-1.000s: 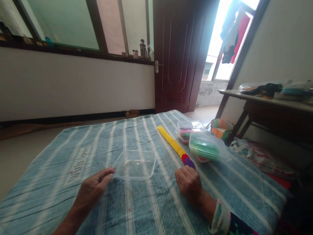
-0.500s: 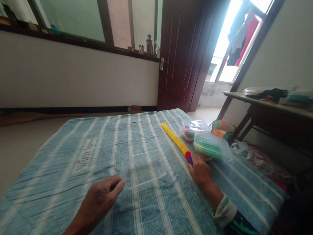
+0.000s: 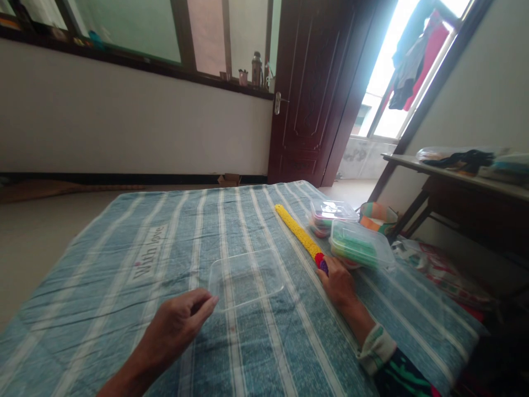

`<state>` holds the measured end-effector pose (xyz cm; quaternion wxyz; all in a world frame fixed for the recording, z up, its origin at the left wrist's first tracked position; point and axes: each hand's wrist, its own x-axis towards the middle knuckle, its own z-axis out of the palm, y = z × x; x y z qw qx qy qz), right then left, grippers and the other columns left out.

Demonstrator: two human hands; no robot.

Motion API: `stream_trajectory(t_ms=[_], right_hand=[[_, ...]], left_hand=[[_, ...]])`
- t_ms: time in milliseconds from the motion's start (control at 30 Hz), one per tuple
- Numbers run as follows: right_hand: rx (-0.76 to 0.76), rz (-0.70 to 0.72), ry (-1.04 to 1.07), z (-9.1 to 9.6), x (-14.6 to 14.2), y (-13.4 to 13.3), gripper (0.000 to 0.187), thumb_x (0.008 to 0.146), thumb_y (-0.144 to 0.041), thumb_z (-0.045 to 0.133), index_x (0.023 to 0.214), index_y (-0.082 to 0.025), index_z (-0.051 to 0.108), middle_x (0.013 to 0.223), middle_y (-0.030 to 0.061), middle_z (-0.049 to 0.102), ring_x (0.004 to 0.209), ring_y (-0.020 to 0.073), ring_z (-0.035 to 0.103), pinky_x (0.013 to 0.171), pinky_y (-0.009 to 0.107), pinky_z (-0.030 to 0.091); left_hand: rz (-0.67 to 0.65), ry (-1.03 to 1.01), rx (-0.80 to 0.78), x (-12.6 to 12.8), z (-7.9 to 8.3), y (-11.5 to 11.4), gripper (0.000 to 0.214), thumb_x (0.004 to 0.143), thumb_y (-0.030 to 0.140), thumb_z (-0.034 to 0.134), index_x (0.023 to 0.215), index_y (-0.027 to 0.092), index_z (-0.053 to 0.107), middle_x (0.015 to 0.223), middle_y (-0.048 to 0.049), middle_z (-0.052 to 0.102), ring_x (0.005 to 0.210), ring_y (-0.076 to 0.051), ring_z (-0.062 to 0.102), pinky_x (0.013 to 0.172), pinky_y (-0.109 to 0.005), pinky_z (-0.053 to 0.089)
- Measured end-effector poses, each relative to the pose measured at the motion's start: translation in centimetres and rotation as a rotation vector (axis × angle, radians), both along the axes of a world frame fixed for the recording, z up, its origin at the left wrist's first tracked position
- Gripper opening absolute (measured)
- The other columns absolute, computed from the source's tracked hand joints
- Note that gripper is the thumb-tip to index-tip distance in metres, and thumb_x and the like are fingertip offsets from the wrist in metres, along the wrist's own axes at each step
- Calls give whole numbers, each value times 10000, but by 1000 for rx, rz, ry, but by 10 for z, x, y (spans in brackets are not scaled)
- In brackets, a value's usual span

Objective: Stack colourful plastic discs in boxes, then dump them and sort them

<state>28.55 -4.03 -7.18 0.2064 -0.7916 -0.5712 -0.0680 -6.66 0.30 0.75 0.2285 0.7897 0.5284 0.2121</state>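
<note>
My left hand (image 3: pixel 182 317) is closed, thumb and fingers pinched at the near left corner of a clear plastic lid (image 3: pixel 248 282). Through the lid the striped cloth shows; whether it lies fully flat I cannot tell. Over to the right, my right hand (image 3: pixel 339 280) has its fingers around the near end of a long yellow knobbly stick (image 3: pixel 295 229). Red and purple bands mark that end, and the stick points away from me on the cloth. Just beyond the right hand is a clear plastic box (image 3: pixel 361 245) with green contents.
A second clear box (image 3: pixel 333 212) with coloured contents stands behind the first. Blue striped cloth (image 3: pixel 173 259) covers the surface. On the right are a side table (image 3: pixel 450 170), plastic bags (image 3: pixel 444 273) and a round orange-and-green container (image 3: pixel 378 215). A dark red door (image 3: pixel 312 99) stands at the back.
The view has shifted slightly, so things sit a little differently in the picture. Both hands keep their holds, with no clear movement of the lid or the stick.
</note>
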Motion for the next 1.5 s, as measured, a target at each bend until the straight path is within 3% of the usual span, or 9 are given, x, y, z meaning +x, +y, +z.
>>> stream_trajectory(t_ms=[400, 567, 1133, 1500], right_hand=[[165, 102, 50, -15, 10, -3, 286, 822, -205, 557, 1083, -104, 618, 1024, 151, 662, 977, 257, 602, 875, 359, 471], [217, 173, 95, -18, 14, -7, 312, 831, -210, 560, 1116, -97, 614, 1059, 160, 662, 1001, 259, 605, 925, 384, 463], [295, 173, 76, -26, 16, -6, 324, 877, -239, 501, 1126, -78, 632, 1081, 185, 667, 1030, 274, 603, 960, 414, 464], [333, 188, 34, -28, 16, -5, 278, 844, -207, 507, 1062, -107, 648, 1012, 149, 675, 957, 265, 618, 904, 420, 495]], left_hand=[[-49, 16, -29, -4, -10, 3, 376, 792, 526, 426, 616, 212, 535, 558, 17, 543, 548, -157, 535, 565, -263, 403], [-73, 36, -54, 0, -6, 2, 354, 792, 514, 433, 631, 216, 536, 584, 15, 563, 577, -162, 554, 580, -260, 414], [-79, 35, -59, 3, -4, 0, 352, 784, 522, 430, 630, 221, 529, 585, 11, 567, 572, -167, 548, 578, -265, 420], [-95, 45, -44, 1, -6, 1, 361, 803, 520, 421, 661, 214, 549, 608, 8, 587, 589, -173, 568, 589, -272, 426]])
